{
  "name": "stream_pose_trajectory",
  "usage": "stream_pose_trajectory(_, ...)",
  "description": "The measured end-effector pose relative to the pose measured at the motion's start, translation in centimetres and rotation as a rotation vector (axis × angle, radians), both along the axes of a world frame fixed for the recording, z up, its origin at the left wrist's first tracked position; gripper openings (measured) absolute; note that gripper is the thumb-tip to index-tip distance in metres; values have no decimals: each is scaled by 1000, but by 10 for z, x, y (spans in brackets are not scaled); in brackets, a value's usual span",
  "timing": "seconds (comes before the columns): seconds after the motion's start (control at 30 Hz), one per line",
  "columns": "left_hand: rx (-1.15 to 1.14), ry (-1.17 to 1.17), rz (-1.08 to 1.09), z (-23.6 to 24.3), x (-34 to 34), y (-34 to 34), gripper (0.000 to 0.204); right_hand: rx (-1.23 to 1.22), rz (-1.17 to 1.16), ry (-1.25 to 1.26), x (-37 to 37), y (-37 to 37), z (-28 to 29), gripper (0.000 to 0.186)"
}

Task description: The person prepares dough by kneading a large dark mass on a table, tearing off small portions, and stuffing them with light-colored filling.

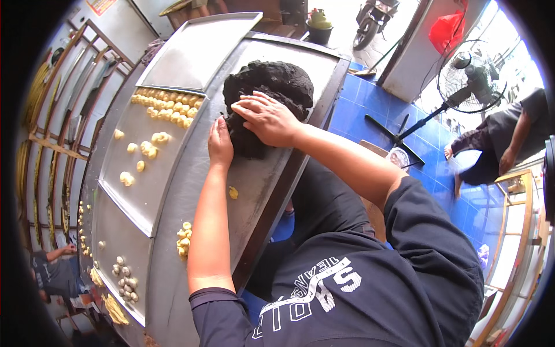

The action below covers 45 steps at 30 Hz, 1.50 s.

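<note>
A large, crumbly black dough-like mass [274, 81] lies on the metal worktable [191, 196] in front of me. My right hand [269, 120] rests palm down across its near part, with the fingers stretched out to the left. Against the left side of the mass stands my left hand [220, 144], its fingers straight and pointing away from me. Neither hand is closed round anything. A small yellow dough scrap [233, 192] lies nearer me, and a heap of yellow dough pieces [184, 240] sits left of my left forearm.
Left of the hands, a metal tray [118, 159] carries rows of yellow dough balls [170, 105]. A bare tray [196, 49] lies farther off; a nearer tray [110, 222] holds grey balls [127, 283]. A standing fan [471, 75] and a seated person [509, 139] are at right; another person [55, 274] is at far left.
</note>
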State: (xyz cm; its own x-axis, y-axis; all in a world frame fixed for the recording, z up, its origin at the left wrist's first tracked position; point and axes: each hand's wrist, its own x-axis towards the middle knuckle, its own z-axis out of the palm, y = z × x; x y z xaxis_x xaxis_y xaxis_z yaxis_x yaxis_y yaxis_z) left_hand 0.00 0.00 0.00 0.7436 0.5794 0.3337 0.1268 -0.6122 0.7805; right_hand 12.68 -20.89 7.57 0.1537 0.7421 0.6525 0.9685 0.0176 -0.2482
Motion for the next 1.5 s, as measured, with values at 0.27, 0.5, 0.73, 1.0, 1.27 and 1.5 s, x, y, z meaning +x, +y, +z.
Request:
stream_pose_trajectory(0.27,-121,-70,-7,20,8,-27,78,160,-173,237,7,-49,-13,62)
stream_pose_trajectory(0.5,-406,-8,-248,68,75,26,108,70,-319,170,-3,-30,-19,124)
stream_pose_trajectory(0.73,-752,103,-323,51,124,23,67,-134,-329,211,11,-34,-18,131)
stream_pose_trajectory(1.0,-456,-22,-301,45,94,20,45,-305,-289,210,19,-26,-3,125)
stream_pose_trajectory(1.27,-234,-108,-213,38,33,-8,38,-272,-101,102,11,-27,-6,100)
stream_pose_trajectory(1.5,-150,-107,26,27,-39,-28,37,-271,158,34,-17,-11,-15,97)
